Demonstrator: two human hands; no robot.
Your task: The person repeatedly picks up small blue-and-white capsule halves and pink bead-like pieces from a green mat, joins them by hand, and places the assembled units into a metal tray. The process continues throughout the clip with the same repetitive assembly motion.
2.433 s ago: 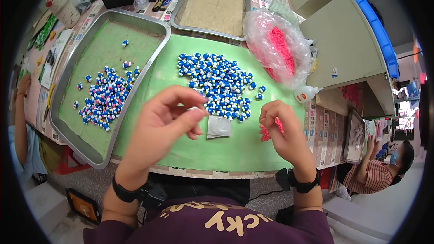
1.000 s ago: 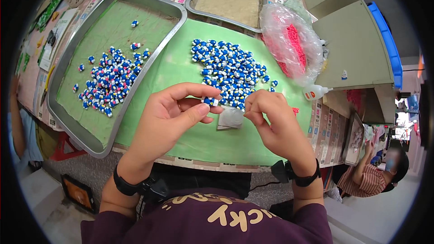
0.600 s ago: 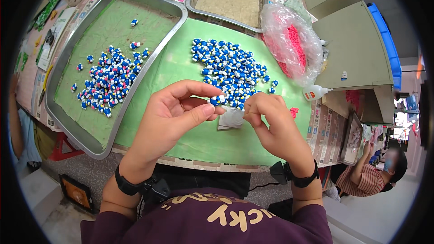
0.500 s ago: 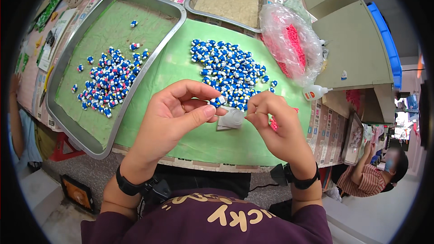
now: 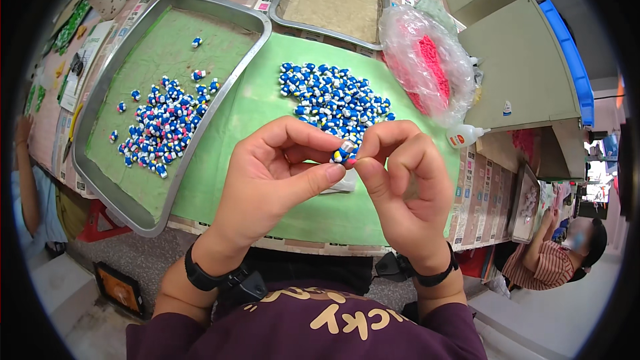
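Between thumb and forefinger, my left hand grips a small blue-and-white figurine with a bit of yellow on it. My right hand is closed in a pinch on a tiny pink piece, which is pressed against the figurine. Whether it is stuck there cannot be seen. Just beyond my hands, a heap of similar blue-and-white figurines lies on the green mat. A pale, clear-looking piece shows partly beneath my fingertips; my hands hide the rest.
At left stands a metal tray holding many figurines, some with pink bits. Another metal tray is at the back. A clear plastic bag of pink pieces lies at right, beside a white squeeze bottle. A co-worker in stripes sits at far right.
My hands have come together, the right one moving left to meet the figurine. A pink piece now shows at its fingertips. The figurine has turned, showing more blue and yellow.
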